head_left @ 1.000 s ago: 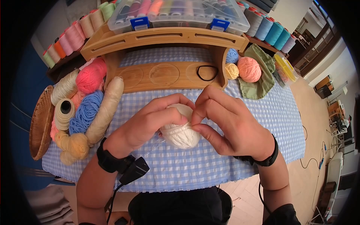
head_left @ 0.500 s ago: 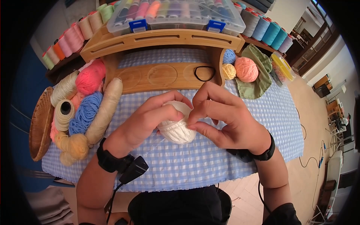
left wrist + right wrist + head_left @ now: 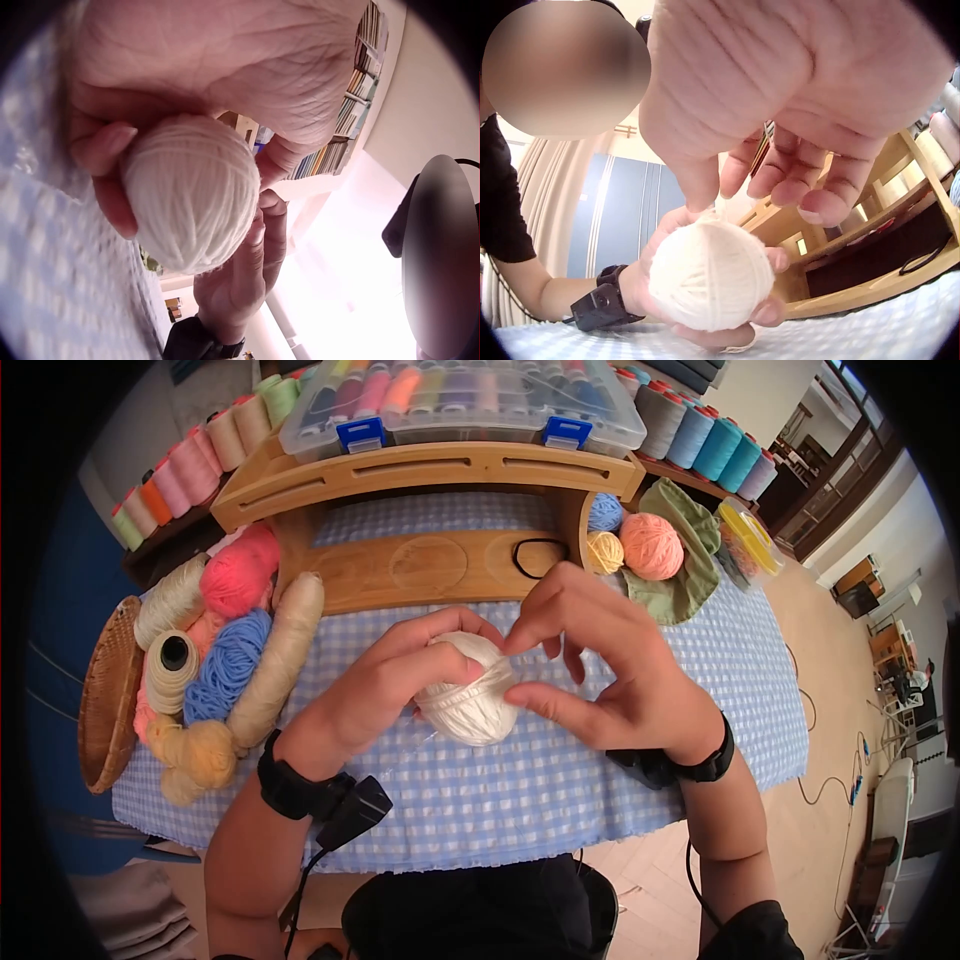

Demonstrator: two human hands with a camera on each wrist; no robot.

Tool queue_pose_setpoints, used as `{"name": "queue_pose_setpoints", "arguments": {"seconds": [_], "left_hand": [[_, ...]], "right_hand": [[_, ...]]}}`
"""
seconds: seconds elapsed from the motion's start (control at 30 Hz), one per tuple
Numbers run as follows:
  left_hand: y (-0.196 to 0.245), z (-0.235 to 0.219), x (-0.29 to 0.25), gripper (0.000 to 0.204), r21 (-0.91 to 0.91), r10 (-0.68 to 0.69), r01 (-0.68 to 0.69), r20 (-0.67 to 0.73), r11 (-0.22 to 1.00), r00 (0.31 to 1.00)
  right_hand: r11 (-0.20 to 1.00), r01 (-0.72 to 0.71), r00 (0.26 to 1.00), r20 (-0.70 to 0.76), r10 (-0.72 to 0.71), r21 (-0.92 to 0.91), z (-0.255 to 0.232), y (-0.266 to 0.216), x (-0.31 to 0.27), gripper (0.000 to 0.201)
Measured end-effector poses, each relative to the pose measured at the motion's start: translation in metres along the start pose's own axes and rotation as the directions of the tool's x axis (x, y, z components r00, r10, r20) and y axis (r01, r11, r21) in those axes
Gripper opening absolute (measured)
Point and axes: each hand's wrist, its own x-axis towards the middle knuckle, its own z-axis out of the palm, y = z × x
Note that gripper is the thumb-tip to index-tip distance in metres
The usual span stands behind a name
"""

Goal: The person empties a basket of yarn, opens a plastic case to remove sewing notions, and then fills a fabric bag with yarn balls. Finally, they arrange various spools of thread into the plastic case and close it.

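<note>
A white yarn ball (image 3: 468, 705) is held above the checked cloth by the left hand (image 3: 385, 675), its thumb over the top and fingers round the far side. The left wrist view shows the ball (image 3: 191, 195) against the palm, fingertips curled at its edge. At the ball's right side is the right hand (image 3: 610, 670), thumb and index finger apart, the thumb tip close to the yarn. In the right wrist view the right hand (image 3: 780, 97) hangs over the ball (image 3: 711, 276), thumb tip at its top; whether it has a strand cannot be told.
Yarn balls and skeins (image 3: 228, 665) lie at the left beside a wicker basket (image 3: 108, 695). Behind the hands stands a wooden shelf (image 3: 430, 475) bearing a clear thread case (image 3: 460, 425); a black loop (image 3: 516, 558) lies on its base. More balls (image 3: 652, 546) and a green cloth (image 3: 690, 585) are at the right.
The right thumb and index finger have parted, and the other fingers have spread. Both hands and the ball have shifted slightly left in the head view.
</note>
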Motion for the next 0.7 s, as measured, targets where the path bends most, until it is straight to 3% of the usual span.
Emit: {"name": "queue_pose_setpoints", "arguments": {"seconds": [0.03,0.13,0.53,0.7], "left_hand": [[-0.0020,-0.0004,0.0008,0.042,0.005,0.000,0.000,0.002,1.000,1.000],[-0.0032,0.0001,0.0008,0.042,0.018,0.002,-0.002,0.005,1.000,1.000],[-0.0038,0.0002,0.0021,0.039,0.005,-0.010,0.010,-0.040,1.000,0.999],[-0.0040,-0.0016,0.0033,0.038,-0.027,-0.012,0.010,-0.071,1.000,0.997]], "right_hand": [[0.996,0.087,0.996,-0.004,-0.087,-0.021,0.0043,0.0037,0.0014,0.023],[0.987,0.136,0.991,0.013,-0.136,-0.083,0.0084,0.0077,-0.0011,0.018],[0.953,0.146,0.984,-0.060,-0.167,-0.264,0.0065,0.0053,-0.0005,0.014],[0.968,0.098,0.992,-0.055,-0.113,-0.231,0.0074,0.0090,-0.0009,0.014]]}}
